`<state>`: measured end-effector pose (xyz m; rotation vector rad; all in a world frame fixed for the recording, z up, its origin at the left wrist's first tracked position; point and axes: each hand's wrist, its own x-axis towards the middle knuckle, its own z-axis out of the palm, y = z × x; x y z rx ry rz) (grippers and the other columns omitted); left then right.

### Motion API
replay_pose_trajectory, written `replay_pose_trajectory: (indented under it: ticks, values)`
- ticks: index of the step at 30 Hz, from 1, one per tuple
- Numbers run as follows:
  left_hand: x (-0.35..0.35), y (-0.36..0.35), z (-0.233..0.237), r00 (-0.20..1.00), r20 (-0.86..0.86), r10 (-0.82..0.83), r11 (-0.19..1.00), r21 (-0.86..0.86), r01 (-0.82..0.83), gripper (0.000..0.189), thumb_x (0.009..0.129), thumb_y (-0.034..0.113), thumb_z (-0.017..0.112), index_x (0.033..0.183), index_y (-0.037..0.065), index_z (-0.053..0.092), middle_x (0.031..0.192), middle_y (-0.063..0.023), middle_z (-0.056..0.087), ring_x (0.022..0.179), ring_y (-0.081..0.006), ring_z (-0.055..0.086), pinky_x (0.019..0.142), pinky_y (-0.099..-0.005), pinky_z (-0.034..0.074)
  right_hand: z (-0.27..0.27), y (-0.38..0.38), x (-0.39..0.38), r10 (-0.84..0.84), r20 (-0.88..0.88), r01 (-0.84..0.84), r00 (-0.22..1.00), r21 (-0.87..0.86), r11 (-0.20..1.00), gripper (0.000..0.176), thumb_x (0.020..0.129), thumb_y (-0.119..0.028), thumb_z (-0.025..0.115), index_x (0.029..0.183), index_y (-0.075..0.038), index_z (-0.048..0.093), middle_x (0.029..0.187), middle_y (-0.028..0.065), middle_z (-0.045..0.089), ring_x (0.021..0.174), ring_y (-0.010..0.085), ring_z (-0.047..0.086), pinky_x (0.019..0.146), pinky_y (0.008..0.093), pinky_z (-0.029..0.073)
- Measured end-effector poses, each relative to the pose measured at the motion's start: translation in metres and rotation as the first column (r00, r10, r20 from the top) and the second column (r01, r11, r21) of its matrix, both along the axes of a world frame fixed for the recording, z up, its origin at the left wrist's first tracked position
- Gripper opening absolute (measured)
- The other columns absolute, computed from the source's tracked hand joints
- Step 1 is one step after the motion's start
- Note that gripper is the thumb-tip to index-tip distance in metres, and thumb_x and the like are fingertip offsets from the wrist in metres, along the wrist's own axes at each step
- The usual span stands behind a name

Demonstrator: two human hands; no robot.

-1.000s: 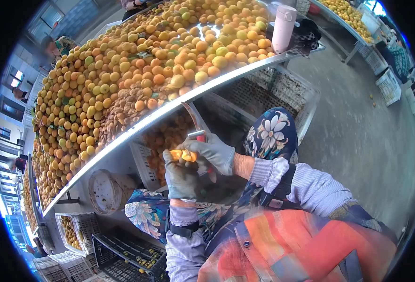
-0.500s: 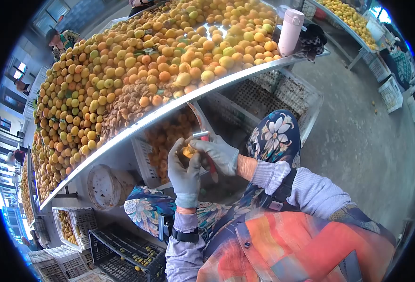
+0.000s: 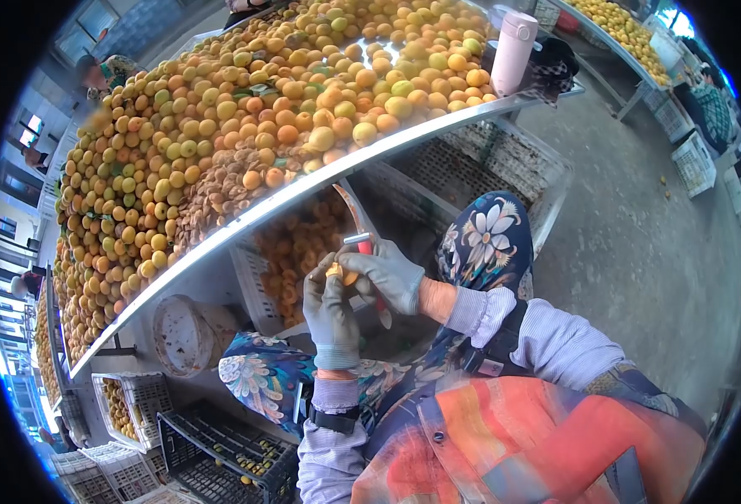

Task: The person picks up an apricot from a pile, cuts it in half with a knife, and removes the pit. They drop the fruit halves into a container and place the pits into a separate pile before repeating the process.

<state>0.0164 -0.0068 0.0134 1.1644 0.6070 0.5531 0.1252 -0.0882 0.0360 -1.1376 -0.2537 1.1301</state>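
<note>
On my remote feed, the table [image 3: 425,136] overhangs the work. Below its rim, the left hand [image 3: 334,323] has its fingers curled closed on an orange fruit [image 3: 333,270]; the right hand [image 3: 394,275], just beside it, is wrapped around a curved knife [image 3: 353,210]. A white crate [image 3: 255,290] sits partly hidden under the table, a bucket [image 3: 184,336] under its left part; a pink bottle [image 3: 514,55] crowds its right corner.
</note>
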Motion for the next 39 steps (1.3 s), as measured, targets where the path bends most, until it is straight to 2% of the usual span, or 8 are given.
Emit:
replay_pose_trajectory:
  ticks: [5,10,11,15,17,21,32,39]
  values:
    - [0.002,-0.002,0.003,0.999,0.038,-0.014,0.976,-0.217,0.022,0.032,0.098,0.017,0.048,0.125,0.0,0.048,0.12,-0.0106,0.056,0.103,-0.0157,0.056,0.09,-0.0281,0.047,-0.005,0.001,0.001,-0.042,-0.165,0.039,0.985,-0.023,0.999,0.015,0.092,-0.018,0.057,0.098,-0.004,0.06,0.067,0.0012,0.056,0.046,0.0069,0.046,0.042,0.0214,0.038]
    - [0.006,-0.007,-0.007,1.0,0.004,-0.002,0.979,0.202,0.001,0.035,0.091,0.008,0.056,0.124,-0.001,0.049,0.125,-0.0106,0.052,0.099,-0.0163,0.058,0.089,-0.0309,0.048,-0.013,0.007,-0.003,-0.13,-0.093,0.125,0.987,-0.05,0.991,0.015,0.089,-0.019,0.059,0.096,-0.006,0.059,0.073,0.0023,0.058,0.051,0.0077,0.05,0.047,0.0231,0.042]
    - [0.007,-0.002,-0.01,0.997,-0.019,0.07,0.743,0.668,-0.039,0.035,0.087,0.003,0.061,0.121,0.0,0.052,0.121,-0.0108,0.054,0.097,-0.0153,0.059,0.084,-0.0292,0.05,-0.013,0.008,-0.004,-0.162,-0.036,0.159,0.986,-0.058,0.986,0.015,0.085,-0.021,0.061,0.094,-0.009,0.059,0.078,0.0024,0.058,0.056,0.008,0.051,0.05,0.0245,0.044]
    - [0.003,0.006,-0.014,0.998,-0.063,0.02,0.942,0.335,0.003,0.028,0.087,0.003,0.061,0.114,0.0,0.056,0.116,-0.0099,0.057,0.097,-0.0136,0.058,0.079,-0.0267,0.05,-0.014,0.006,-0.002,-0.138,0.05,0.142,0.989,-0.074,0.987,0.016,0.091,-0.016,0.057,0.099,-0.003,0.061,0.067,0.0027,0.061,0.052,0.0079,0.055,0.046,0.0215,0.042]
    - [0.001,0.021,-0.027,0.985,-0.17,-0.005,0.665,0.735,0.13,0.02,0.09,0.006,0.058,0.109,0.0,0.058,0.108,-0.0082,0.062,0.092,-0.0122,0.059,0.075,-0.0261,0.05,-0.03,0.01,-0.003,-0.131,0.198,0.151,0.971,-0.086,0.985,0.015,0.091,-0.015,0.055,0.097,-0.002,0.061,0.067,0.0017,0.061,0.053,0.0064,0.054,0.046,0.0207,0.041]
    - [0.008,0.004,0.002,0.982,-0.081,0.169,0.603,0.797,-0.038,0.016,0.094,0.009,0.052,0.105,0.0,0.058,0.09,-0.0074,0.065,0.08,-0.0129,0.059,0.076,-0.0261,0.048,-0.027,0.011,-0.007,-0.094,0.124,0.093,0.988,0.011,0.996,0.014,0.091,-0.013,0.056,0.099,-0.002,0.06,0.074,0.001,0.062,0.06,0.0057,0.056,0.051,0.0196,0.045]
    - [0.012,0.018,-0.044,0.956,-0.144,0.257,0.912,0.362,-0.191,0.02,0.098,0.019,0.049,0.096,0.001,0.056,0.085,-0.0014,0.058,0.076,-0.0078,0.053,0.073,-0.0223,0.045,-0.042,0.009,-0.015,0.013,0.449,0.028,0.893,-0.086,0.996,0.018,0.087,-0.013,0.064,0.101,-0.002,0.06,0.087,0.0006,0.061,0.081,0.0053,0.054,0.073,0.0219,0.045]
    - [0.019,0.012,-0.034,0.977,-0.035,0.212,0.885,0.431,-0.176,0.02,0.097,0.017,0.053,0.104,0.0,0.058,0.093,-0.0035,0.061,0.079,-0.0087,0.057,0.069,-0.0205,0.047,-0.052,0.015,-0.014,-0.072,0.438,0.066,0.896,0.028,0.997,0.022,0.086,-0.012,0.062,0.106,-0.003,0.059,0.09,0.001,0.062,0.082,0.0066,0.055,0.073,0.0229,0.046]
